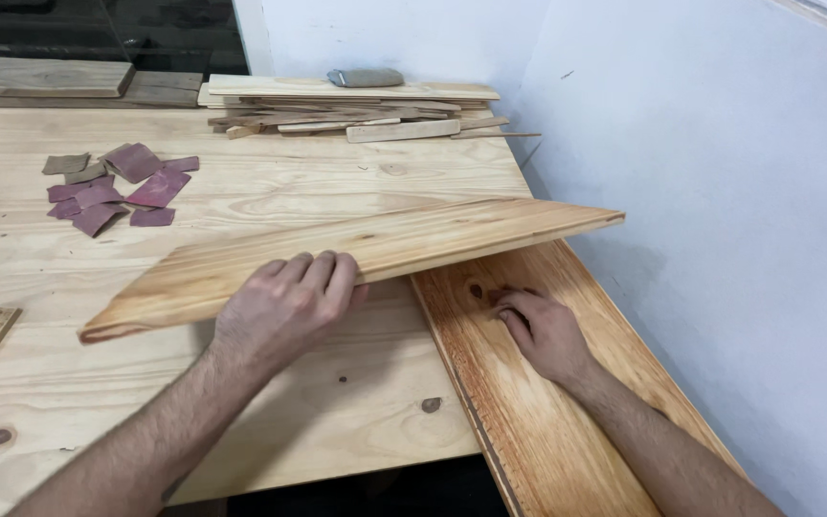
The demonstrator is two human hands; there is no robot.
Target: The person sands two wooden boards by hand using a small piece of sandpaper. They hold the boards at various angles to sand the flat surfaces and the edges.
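Pale pine workbench (241, 402) meets a white wall at three o'clock. Left hand (284, 306) grips the near edge of a tilted pine board (375, 244), fingers curled over it. Right hand (543, 330) presses bent fingers on an orange-toned plank (528, 421) at five o'clock. Sandpaper scraps (117, 187) lie at ten o'clock.

Pale board (356, 254): long, narrow pine plank with straight grain; lies slantwise across the tabletop's right part, near end low at the left, far end raised and reaching past the right edge, over the darker plank.
Dark plank (528, 402): orange-brown, glossy, knotted; lies flat along the tabletop's right edge, running from the near edge toward the far right corner, its far end under the pale board.
Left hand (284, 306): fingers curled over the pale board's near long edge.
Right hand (543, 330): flat on the dark plank, fingertips at a knot.
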